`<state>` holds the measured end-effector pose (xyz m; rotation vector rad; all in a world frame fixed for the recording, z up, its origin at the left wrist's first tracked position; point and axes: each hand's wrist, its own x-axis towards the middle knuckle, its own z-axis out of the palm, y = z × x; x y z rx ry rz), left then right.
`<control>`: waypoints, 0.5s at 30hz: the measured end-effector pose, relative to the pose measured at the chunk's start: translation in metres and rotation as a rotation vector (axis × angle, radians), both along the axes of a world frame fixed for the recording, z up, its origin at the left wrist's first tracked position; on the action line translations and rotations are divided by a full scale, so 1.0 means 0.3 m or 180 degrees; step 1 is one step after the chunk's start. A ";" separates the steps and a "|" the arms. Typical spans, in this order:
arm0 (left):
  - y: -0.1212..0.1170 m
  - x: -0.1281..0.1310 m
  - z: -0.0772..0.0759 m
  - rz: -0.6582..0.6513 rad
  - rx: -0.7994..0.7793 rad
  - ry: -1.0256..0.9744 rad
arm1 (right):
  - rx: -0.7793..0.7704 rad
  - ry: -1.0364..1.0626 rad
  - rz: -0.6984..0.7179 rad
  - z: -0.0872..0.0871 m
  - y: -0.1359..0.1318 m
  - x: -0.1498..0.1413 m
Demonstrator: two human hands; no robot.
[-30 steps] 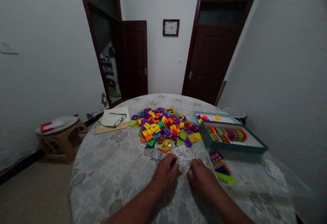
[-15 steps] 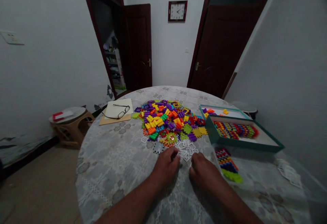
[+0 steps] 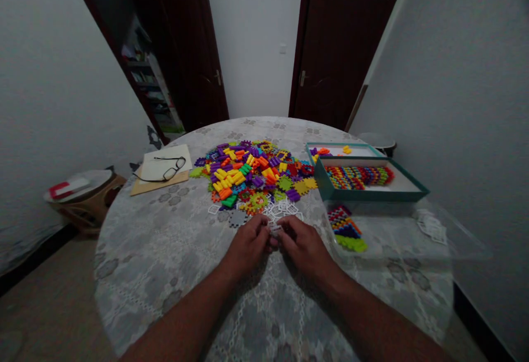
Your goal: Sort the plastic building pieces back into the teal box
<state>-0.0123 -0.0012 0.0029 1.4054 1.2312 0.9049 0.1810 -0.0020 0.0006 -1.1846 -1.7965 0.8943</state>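
Note:
My left hand and my right hand meet at the near edge of the toy pile, fingers curled inward. Between their fingertips are small white plastic frames, partly hidden by the fingers, and both hands pinch them. More loose white square frames lie just beyond. Behind these spreads a heap of colourful plastic building pieces, gears and short ribbed connectors among them. A grey gear sits left of the fingers, and a single white frame lies farther left.
At right stands a green-rimmed box with rows of colourful pieces; its shallow lid is behind. A clear plastic tray holds stacked gears and white frames. Eyeglasses rest on papers at left.
My hands have come together from apart, now with white frames between the fingertips. The view has tilted down and shifted, so the table sits higher and more to the left.

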 end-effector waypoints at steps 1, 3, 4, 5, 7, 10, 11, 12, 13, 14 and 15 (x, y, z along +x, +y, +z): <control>0.003 -0.003 -0.003 -0.0059 -0.0078 -0.0095 | -0.0042 0.0021 -0.0094 -0.007 0.002 -0.002; 0.009 -0.008 -0.007 -0.0153 -0.0130 -0.0211 | -0.0067 -0.0023 -0.0181 -0.018 0.006 -0.004; 0.011 -0.009 -0.007 -0.0174 -0.0104 -0.0235 | -0.0060 -0.0068 -0.0188 -0.021 0.008 -0.004; 0.013 -0.008 -0.005 -0.0199 -0.0051 -0.0223 | -0.0058 -0.0110 -0.0190 -0.024 0.010 -0.004; 0.013 -0.002 0.002 -0.0214 0.0071 -0.0173 | -0.0057 -0.0151 -0.0210 -0.029 0.015 -0.005; 0.013 0.005 0.016 -0.0024 0.0057 -0.0221 | 0.0153 -0.0174 -0.0315 -0.041 0.026 0.000; 0.015 0.005 0.018 0.0106 -0.0001 -0.0281 | 0.0313 -0.0226 -0.0359 -0.047 0.031 0.004; 0.019 0.003 0.018 0.0255 -0.0069 -0.0351 | 0.0494 -0.0327 -0.0410 -0.054 0.037 0.009; 0.025 -0.002 0.016 0.0405 -0.0129 -0.0417 | 0.0662 -0.0479 -0.0459 -0.061 0.043 0.014; 0.033 -0.007 0.011 0.0545 -0.0170 -0.0487 | 0.0782 -0.0668 -0.0502 -0.068 0.048 0.019; 0.041 -0.013 0.005 0.0667 -0.0195 -0.0571 | 0.0839 -0.0885 -0.0541 -0.073 0.052 0.021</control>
